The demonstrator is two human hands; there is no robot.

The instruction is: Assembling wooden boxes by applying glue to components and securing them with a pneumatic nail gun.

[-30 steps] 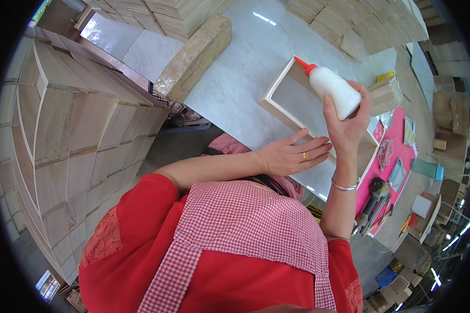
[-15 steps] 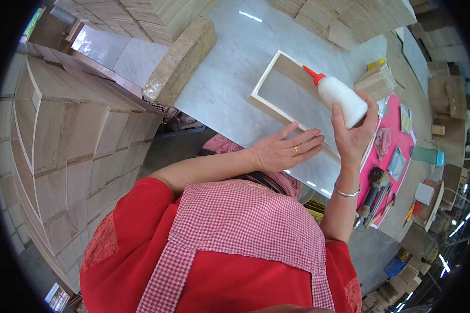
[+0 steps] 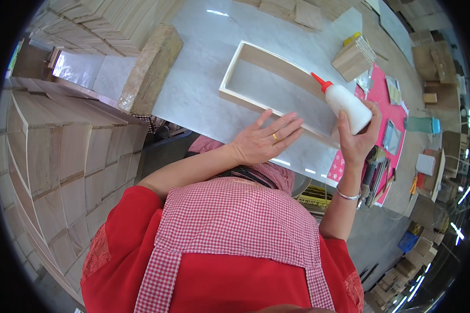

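Observation:
A white squeeze bottle [image 3: 348, 108] with a red pointed nozzle is gripped by my right hand [image 3: 358, 142], its fingers wrapped round the base. The bottle tilts up to the left, its tip close to the far side of a long, shallow wooden frame [image 3: 274, 62]. That frame lies on the grey table, and the tabletop shows through it. Along its near side, my left hand [image 3: 270, 136] is stretched out flat with the fingers apart. Its fingertips reach the near board; firm contact cannot be made out. Part of the frame's right end is hidden behind the bottle and right hand.
Beyond the frame stands a small stack of wooden pieces [image 3: 354, 58]. A wrapped block [image 3: 152, 70] lies at the table's left edge, with tall stacks of boards [image 3: 62, 151] at far left. Tools [image 3: 376, 180] and a teal bottle [image 3: 423, 125] are on the right.
The frame and both hands now show at a different angle, with the whole view shifted. My left hand sits further left in the picture, and the bottle's tip is further along the far board.

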